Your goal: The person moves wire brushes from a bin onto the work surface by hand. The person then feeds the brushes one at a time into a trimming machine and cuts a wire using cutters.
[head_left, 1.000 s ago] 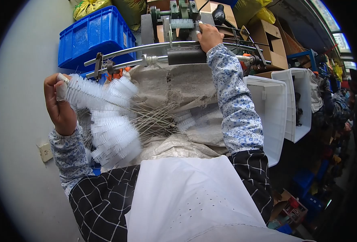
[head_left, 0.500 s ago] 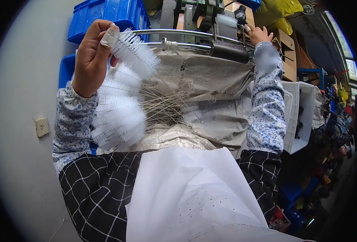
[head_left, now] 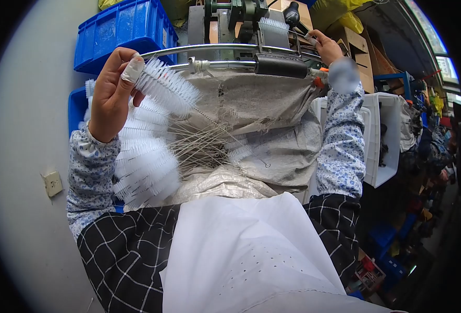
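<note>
My left hand (head_left: 111, 96), with white tape round its thumb, pinches the bristle end of a white bottle brush (head_left: 168, 86). That brush's twisted wire stem slants down to the right and ends in a small loop. Below it lies a heap of similar white brushes (head_left: 147, 151), their wire stems (head_left: 199, 146) crossing over the sackcloth (head_left: 272, 99). At the machine (head_left: 243, 23), my right hand (head_left: 328, 48) is closed, its taped thumb at the wire end of a second brush (head_left: 273, 25). The fingertips' exact hold there is small and partly hidden.
Two metal rails (head_left: 204, 48) with a dark sleeve (head_left: 281, 65) run across in front of the machine. A blue crate (head_left: 118, 34) stands at upper left, a white bin (head_left: 389, 141) at right. Cardboard boxes (head_left: 355, 52) and yellow bags (head_left: 340, 13) are behind my right hand.
The view has shifted slightly. My right hand's fingers have gone from spread to closed near the second brush's wire. My left hand still holds its brush, now a little lower in view.
</note>
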Available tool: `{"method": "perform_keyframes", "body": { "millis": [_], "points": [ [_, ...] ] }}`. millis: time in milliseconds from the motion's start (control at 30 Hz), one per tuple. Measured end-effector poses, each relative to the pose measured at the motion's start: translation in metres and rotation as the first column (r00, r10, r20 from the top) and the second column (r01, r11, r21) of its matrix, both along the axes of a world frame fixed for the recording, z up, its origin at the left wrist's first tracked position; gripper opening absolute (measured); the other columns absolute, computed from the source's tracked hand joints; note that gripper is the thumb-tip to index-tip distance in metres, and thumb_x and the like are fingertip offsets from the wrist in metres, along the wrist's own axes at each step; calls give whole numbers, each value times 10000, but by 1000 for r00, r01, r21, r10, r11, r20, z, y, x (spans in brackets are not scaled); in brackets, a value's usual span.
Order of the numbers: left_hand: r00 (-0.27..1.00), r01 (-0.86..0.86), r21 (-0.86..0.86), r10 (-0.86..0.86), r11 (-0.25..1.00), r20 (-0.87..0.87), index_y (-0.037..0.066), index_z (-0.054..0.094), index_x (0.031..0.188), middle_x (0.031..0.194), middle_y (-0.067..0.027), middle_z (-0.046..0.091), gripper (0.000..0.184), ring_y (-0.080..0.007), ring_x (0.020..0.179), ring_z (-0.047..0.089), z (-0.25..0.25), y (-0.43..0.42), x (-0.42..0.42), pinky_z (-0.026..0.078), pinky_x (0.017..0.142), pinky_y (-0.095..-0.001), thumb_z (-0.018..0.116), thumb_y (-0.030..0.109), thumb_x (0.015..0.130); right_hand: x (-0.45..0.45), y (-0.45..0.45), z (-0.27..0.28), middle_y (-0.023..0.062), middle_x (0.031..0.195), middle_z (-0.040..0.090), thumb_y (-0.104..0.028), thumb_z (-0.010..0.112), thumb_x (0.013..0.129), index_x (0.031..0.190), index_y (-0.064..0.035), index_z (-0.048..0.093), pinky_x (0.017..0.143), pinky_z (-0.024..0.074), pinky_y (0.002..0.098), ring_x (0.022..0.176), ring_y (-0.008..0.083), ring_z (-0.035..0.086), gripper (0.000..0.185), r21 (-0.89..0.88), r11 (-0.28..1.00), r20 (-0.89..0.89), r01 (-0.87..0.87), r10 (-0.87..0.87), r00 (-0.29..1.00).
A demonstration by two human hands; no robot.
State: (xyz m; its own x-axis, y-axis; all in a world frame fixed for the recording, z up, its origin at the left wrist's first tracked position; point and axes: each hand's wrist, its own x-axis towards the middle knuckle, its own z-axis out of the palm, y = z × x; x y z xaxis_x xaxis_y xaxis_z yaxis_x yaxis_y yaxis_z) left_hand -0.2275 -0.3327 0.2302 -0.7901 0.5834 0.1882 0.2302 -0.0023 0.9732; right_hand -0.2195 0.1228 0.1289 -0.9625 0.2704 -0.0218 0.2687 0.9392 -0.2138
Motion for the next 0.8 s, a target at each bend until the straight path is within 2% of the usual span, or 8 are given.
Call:
{"method": "perform_keyframes", "body": {
  "millis": [133, 300, 367, 433, 633, 700, 767, 800],
  "points": [
    [1000, -9, -17, 9, 1000, -10, 67, 435, 944, 693, -8, 496, 171, -17, 484, 393, 1, 1, 1, 334, 404, -137, 409, 224, 882, -18, 32, -29, 90, 848, 578, -133, 470, 827, 1015, -184, 519, 748, 418, 286, 786, 236, 543, 200, 213, 967, -251, -143, 196, 948],
    [1000, -9, -6, 9, 1000, 0, 66, 437, 945, 695, -13, 499, 174, -23, 478, 407, -2, -7, -1, 339, 396, -142, 409, 225, 881, 4, 53, 3, 39, 851, 581, -179, 500, 838, 1036, -94, 535, 739, 427, 265, 782, 118, 525, 218, -345, 935, 89, -83, 120, 989],
    [999, 25, 18, -26, 1000, 40, 62, 435, 939, 696, -17, 501, 172, -27, 474, 415, -2, -5, -3, 342, 396, -143, 413, 222, 880, 44, 25, 53, 76, 995, 567, -258, 565, 792, 1120, -63, 495, 802, 435, 274, 862, 134, 543, 388, -683, 711, 368, 167, 137, 920],
    [992, 77, 34, -80, 996, 98, 56, 432, 929, 698, -23, 503, 169, -32, 471, 422, -3, 1, -4, 345, 399, -145, 418, 216, 878, 78, 2, 73, 123, 1127, 493, -289, 552, 786, 1225, -63, 367, 867, 402, 320, 1024, 211, 488, 527, -766, 643, 322, -7, 392, 862],
    [972, 224, -121, -212, 967, 107, 23, 407, 912, 722, -59, 521, 91, -89, 525, 497, -13, 54, 23, 398, 461, -199, 445, 72, 846, 87, -164, 72, 96, 870, 557, -320, 328, 899, 1128, -21, 410, 770, 421, 299, 829, 185, 528, 386, -894, 115, -248, -434, 679, 691],
    [965, 252, -285, -263, 925, 1, 30, 407, 907, 635, -27, 496, 120, -63, 516, 459, -11, 54, 31, 379, 469, -188, 425, 142, 871, 88, -196, 70, 40, 847, 543, -315, 346, 898, 1078, -3, 446, 647, 417, 217, 711, 100, 501, 373, -999, 6, 41, 46, 599, 799],
    [963, 227, -400, -267, 888, -48, 29, 380, 1008, 674, -42, 523, 196, -90, 524, 454, -11, 35, 24, 379, 488, -209, 413, 170, 877, 78, -198, 51, 47, 828, 561, -291, 393, 885, 1060, -40, 492, 633, 416, 233, 703, 111, 506, 322, -991, 64, -68, -119, 520, 851],
    [977, 124, -461, -188, 879, -96, 29, 367, 1033, 685, -49, 524, 224, -101, 543, 454, -11, 23, 17, 383, 507, -217, 421, 178, 874, 66, -187, 45, 51, 831, 573, -272, 424, 870, 1063, -70, 506, 642, 421, 255, 713, 131, 515, 291, -915, 322, -104, -244, 396, 913]
  ]
}}
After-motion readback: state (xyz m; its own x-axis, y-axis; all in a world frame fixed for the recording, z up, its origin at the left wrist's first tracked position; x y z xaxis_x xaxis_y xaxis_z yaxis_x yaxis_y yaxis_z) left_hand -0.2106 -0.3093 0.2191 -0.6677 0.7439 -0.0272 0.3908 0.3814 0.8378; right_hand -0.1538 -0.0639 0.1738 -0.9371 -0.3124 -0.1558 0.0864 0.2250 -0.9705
